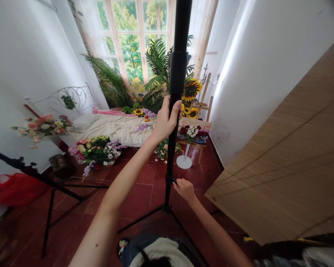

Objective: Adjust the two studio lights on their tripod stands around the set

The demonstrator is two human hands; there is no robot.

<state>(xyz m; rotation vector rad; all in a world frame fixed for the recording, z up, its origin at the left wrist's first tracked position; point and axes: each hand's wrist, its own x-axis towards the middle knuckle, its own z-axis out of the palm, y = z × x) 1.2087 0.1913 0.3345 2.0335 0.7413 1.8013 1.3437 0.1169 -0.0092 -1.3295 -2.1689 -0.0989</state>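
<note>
A black light stand (pixel 172 148) rises upright in front of me, its tripod legs spread on the red tiles. High on its pole, my left hand (pixel 167 119) is wrapped round the tube just under a thicker black section (pixel 178 74). Lower down, my right hand (pixel 185 189) has its fingers closed on a small black locking knob (pixel 173 181) at the pole's side. Most of the knob is covered by those fingers. The top of the stand runs out of view.
A second black tripod stand (pixel 48 207) is at the left, beside a red bag (pixel 16 189). Behind lie a bed (pixel 114 126), flower bunches (pixel 100 152) and a white round-based flower stand (pixel 184 162). A large wooden panel (pixel 281 167) leans at the right.
</note>
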